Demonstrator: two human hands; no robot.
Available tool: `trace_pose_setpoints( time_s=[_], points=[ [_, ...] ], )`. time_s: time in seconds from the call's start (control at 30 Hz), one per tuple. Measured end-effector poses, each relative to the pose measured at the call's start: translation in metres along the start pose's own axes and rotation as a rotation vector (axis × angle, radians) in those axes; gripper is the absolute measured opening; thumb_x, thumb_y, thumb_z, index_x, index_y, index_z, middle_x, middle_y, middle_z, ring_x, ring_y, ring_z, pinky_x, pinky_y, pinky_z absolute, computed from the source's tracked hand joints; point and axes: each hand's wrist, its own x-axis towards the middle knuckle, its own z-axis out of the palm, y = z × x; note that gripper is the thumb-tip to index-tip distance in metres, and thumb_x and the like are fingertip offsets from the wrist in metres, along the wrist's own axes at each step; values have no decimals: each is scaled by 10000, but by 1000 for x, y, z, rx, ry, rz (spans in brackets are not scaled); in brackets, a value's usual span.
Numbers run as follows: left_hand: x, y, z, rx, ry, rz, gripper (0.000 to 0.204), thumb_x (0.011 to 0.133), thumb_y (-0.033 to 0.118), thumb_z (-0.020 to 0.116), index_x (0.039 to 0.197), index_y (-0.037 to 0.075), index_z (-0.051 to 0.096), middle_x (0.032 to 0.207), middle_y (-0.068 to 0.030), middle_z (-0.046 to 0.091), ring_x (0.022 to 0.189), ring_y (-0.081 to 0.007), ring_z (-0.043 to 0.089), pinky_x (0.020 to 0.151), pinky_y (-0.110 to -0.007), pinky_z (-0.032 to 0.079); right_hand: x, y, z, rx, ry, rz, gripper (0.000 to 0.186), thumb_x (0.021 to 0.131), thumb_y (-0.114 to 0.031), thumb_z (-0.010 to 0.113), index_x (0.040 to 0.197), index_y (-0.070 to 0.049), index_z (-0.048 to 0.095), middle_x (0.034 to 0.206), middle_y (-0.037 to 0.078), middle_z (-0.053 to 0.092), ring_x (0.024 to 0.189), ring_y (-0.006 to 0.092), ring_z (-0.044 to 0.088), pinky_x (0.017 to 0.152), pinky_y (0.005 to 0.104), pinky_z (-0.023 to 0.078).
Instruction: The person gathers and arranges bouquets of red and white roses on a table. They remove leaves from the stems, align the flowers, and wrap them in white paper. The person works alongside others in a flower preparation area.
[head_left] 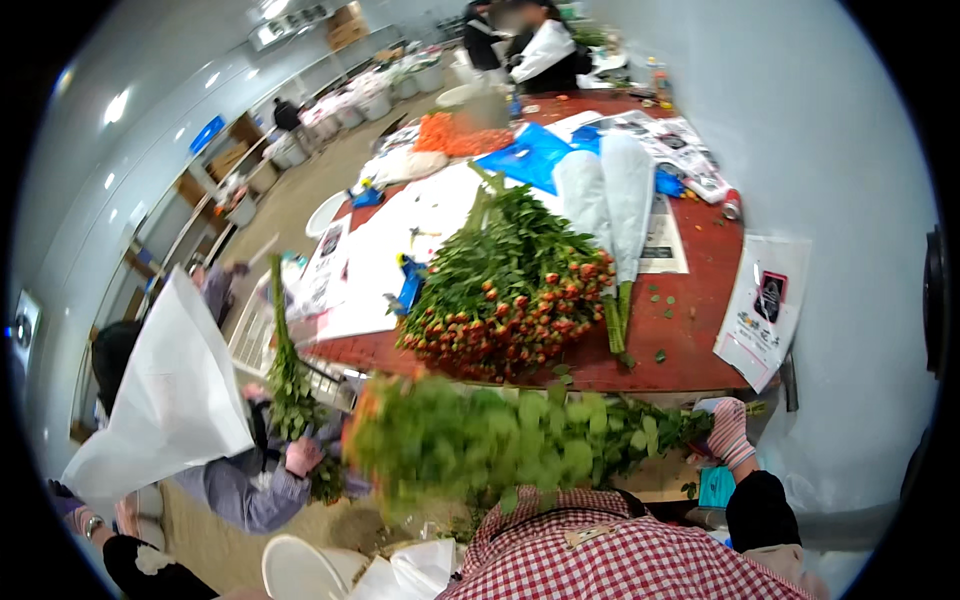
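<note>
My right hand [729,432], in a pink-and-white striped glove, is shut on the stem end of a leafy flower bunch [500,445]. The bunch lies crosswise in front of my red checked shirt, its orange heads blurred at the left end. My left hand does not show; the foliage may cover it. Just beyond the bunch, a big heap of orange-red roses [510,300] lies on the red-brown table [700,300].
Two bunches in white sleeves [612,190], a blue plastic bag [535,152] and white paper sheets [385,250] lie on the table. A printed white bag [765,310] hangs off its right edge. At lower left a person's pink-gloved hand [300,455] holds stems beside a white paper cone [175,390]. People stand at the far end [530,45].
</note>
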Motion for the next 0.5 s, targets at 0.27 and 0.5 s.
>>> trace_pose_setpoints(
  time_s=[0.27, 0.5],
  points=[
    [-80, 127, -352, 352, 400, 120, 303, 903, 374, 469, 878, 121, 635, 683, 10, 568, 513, -91, 451, 464, -240, 368, 79, -72, 27, 993, 172, 39, 222, 772, -122, 669, 896, 58, 633, 780, 99, 657, 697, 161, 593, 655, 291, 469],
    [-389, 102, -431, 773, 432, -896, 371, 837, 466, 469, 580, 199, 472, 490, 46, 414, 385, -114, 379, 365, -267, 270, 121, -163, -27, 1637, -531, 128, 218, 868, -281, 606, 752, -103, 560, 628, -36, 497, 523, 89, 457, 475, 259, 340]
  ],
)
